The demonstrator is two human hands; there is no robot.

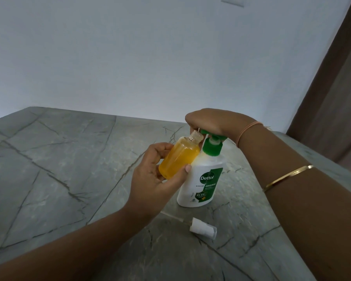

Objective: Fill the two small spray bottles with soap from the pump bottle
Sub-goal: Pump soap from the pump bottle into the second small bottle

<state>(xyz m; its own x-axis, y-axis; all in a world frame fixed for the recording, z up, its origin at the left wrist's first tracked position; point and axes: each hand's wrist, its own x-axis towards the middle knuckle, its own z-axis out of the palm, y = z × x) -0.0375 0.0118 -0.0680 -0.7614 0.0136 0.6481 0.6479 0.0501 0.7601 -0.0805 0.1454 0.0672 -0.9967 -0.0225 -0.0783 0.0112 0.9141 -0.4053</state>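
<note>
Risk: I judge the spray bottle (178, 159) nearly full, so another stroke could overflow it. It is tilted, its mouth just beside the nozzle, and soap may miss.
Left grip (150, 179): fingers and thumb wrapped round the spray bottle, held off the worktop (59, 159) against the Dettol pump bottle (203, 179).
Right grip (209, 122): curled over the green pump head (211, 134), pressing.
Spray cap (204, 230): loose on the near worktop.
Second bottle: not visible.
</note>
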